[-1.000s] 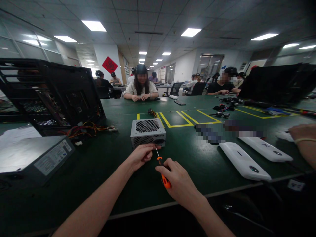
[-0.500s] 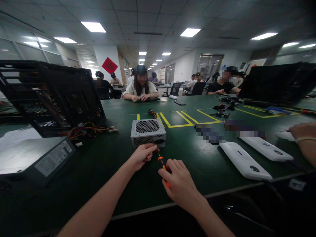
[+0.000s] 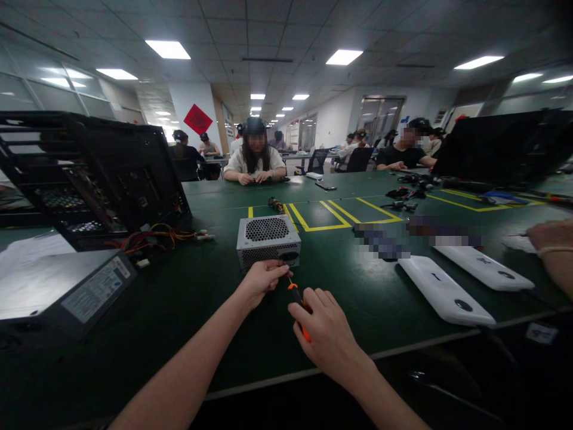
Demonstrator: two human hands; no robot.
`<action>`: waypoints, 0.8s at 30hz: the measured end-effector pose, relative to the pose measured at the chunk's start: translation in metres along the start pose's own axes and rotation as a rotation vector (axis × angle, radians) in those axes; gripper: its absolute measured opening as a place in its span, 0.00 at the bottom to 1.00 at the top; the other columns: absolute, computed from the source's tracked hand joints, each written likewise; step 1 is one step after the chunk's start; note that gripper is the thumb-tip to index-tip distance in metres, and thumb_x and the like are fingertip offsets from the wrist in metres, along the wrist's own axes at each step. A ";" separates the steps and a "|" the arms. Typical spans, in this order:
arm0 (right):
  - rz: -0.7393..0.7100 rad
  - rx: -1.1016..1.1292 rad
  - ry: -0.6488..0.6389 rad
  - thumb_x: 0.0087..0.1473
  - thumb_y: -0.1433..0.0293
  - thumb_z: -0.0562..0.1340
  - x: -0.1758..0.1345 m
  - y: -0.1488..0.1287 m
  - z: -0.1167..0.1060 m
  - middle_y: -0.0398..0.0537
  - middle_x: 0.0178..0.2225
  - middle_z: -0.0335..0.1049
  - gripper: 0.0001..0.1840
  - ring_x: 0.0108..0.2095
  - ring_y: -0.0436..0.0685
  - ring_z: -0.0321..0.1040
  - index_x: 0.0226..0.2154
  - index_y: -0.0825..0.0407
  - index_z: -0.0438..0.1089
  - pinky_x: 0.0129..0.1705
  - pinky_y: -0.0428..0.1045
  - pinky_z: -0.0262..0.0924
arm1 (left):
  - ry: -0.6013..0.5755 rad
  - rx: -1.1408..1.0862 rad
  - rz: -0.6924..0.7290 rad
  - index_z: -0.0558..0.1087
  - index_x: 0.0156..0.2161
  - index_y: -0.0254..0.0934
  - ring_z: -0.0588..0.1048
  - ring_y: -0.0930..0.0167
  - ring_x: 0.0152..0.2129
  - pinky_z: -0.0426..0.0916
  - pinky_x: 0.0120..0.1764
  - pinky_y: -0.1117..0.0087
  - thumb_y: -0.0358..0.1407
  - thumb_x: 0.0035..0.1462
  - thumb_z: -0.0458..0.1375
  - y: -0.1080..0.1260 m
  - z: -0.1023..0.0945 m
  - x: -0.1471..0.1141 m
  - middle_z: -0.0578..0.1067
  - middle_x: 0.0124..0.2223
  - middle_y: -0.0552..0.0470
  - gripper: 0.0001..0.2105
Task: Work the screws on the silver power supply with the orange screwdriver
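My right hand (image 3: 324, 322) is closed around the black and orange handle of a screwdriver (image 3: 294, 292). Its thin shaft points up and left toward the fingertips of my left hand (image 3: 265, 279). Thumb and finger of that left hand are pinched together at the screwdriver's tip; whatever small thing they hold is too small to make out. Just beyond stands a grey computer power supply (image 3: 268, 239) with a honeycomb grille on top and a socket on the side facing me. My left fingers partly hide its lower front edge.
An open black computer case (image 3: 94, 173) stands at the left, with loose coloured cables (image 3: 152, 237). A second power supply (image 3: 96, 292) lies before it. White devices (image 3: 443, 289) lie on the right, near another person's hand (image 3: 553, 239). A person sits opposite.
My left fingertips have shifted slightly to the right over the screwdriver's tip. The screwdriver and my right hand have barely moved. The power supply stays in place.
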State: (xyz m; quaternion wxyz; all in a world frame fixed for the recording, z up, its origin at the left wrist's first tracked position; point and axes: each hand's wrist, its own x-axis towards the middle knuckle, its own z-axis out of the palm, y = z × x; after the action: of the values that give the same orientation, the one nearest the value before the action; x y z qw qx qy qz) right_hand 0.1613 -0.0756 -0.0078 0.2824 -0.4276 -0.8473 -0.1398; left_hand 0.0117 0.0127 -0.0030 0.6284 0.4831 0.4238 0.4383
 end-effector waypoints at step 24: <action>0.010 0.038 0.039 0.53 0.75 0.52 -0.002 -0.001 0.005 0.46 0.27 0.63 0.08 0.27 0.53 0.59 0.37 0.55 0.64 0.31 0.49 0.51 | -0.014 -0.075 -0.079 0.71 0.31 0.27 0.51 0.88 0.09 0.39 0.12 0.80 0.29 0.48 0.59 0.001 -0.002 0.002 0.76 0.31 0.44 0.05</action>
State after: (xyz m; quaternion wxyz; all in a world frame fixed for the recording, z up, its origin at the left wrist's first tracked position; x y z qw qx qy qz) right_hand 0.1597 -0.0754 -0.0133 0.3079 -0.4237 -0.8418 -0.1305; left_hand 0.0107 0.0153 -0.0028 0.6658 0.4452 0.4216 0.4251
